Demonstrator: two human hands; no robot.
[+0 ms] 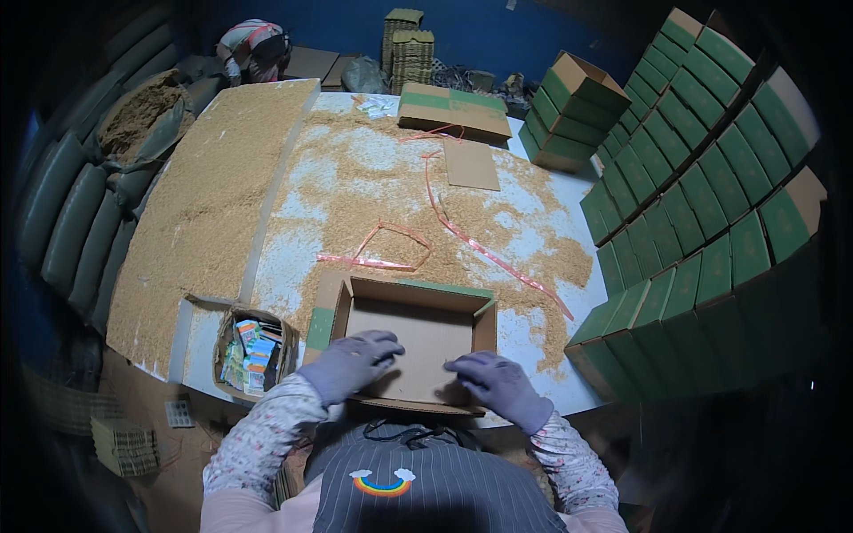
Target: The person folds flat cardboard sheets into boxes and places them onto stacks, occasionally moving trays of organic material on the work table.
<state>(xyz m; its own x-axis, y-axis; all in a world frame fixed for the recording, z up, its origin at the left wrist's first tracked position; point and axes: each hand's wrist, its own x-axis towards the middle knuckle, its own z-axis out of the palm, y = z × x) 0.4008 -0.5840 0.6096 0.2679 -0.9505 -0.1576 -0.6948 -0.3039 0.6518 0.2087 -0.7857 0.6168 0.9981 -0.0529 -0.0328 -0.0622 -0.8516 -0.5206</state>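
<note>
1. The left hand wore a grey glove. It lay flat on the near side of the open cardboard box, with its fingers loose and pointing into the box. It was not clamped on anything.
2. The right hand wore a grey glove too. It rested on the near flap of the same box, with its fingers bent down on the cardboard. I could not tell if it pinched the flap.
3. The two hands were apart, one on each side of the box's near edge. Both touched the box, so neither one was nearer.
4. The box sat on the bench, right in front of the person, just far of the hands. Its long side ran from left to right. It looked empty inside.
5. Just left of the box was a small carton full of little bright packets.
6. Tan chaff lay all over the bench, far of the box. Pink plastic straps lay on it.
7. On the right stood a big stack of green and brown boxes.
8. Far away, on the left, another person bent down by some dark sacks.
</note>
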